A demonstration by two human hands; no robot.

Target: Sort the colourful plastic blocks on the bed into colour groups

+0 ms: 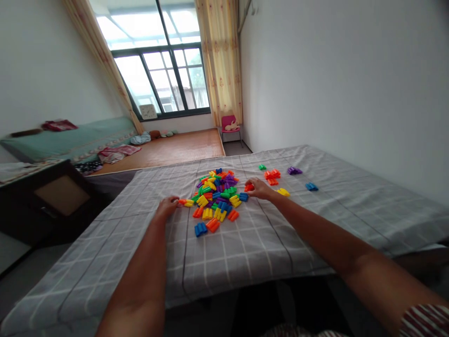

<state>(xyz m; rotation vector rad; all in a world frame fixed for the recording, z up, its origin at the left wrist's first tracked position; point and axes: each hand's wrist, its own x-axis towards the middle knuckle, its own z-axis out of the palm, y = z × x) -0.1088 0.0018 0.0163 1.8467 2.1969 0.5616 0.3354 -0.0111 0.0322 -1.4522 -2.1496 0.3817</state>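
A pile of colourful ridged plastic building blocks (219, 194) lies on the grey checked cloth. At the pile's left edge, my left hand (168, 206) has its fingers closed at the end of an orange block (181, 202), next to a yellow block (189, 203). My right hand (260, 189) is at the pile's right side, its fingertips pinching a red-orange block (249, 187). Just beside that one is a blue block (243, 197). Nearest to me are another blue block (200, 229) and an orange block (213, 225).
Right of the pile lie sorted blocks: a green block (262, 167), several orange blocks (272, 175), purple blocks (294, 171), yellow blocks (283, 192) and blue blocks (311, 186). A white wall (333, 84) borders the right. Beyond are a bed (182, 145) and a pink chair (228, 122).
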